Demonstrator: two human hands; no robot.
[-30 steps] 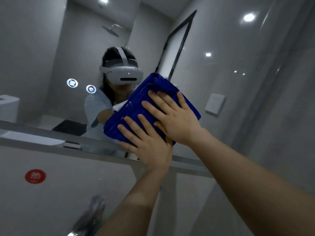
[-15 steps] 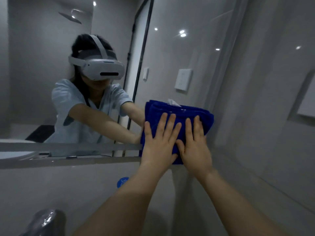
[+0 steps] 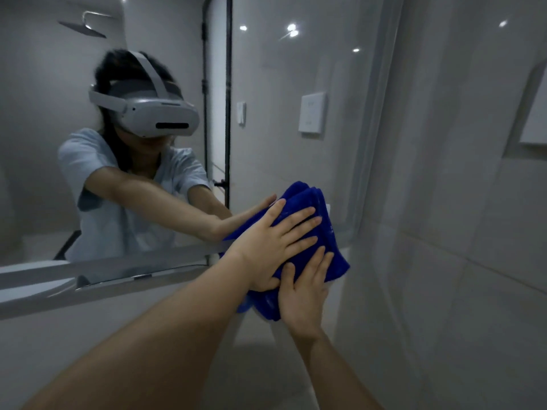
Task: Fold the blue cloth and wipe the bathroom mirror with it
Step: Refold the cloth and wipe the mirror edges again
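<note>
Down at the lower right corner of the bathroom mirror, the folded blue cloth is pressed against the glass, overlapping the metal bottom rim. The left hand lies flat on it with straight, spread fingers. The right hand presses flat just below, touching the left. A white headset shows in the reflection.

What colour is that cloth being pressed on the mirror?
Deep blue, plain with no pattern; the cloth shows best in the head view.

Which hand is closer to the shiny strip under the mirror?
Left. The left hand lies across the shiny strip; the right hand presses the blue cloth below it.
</note>
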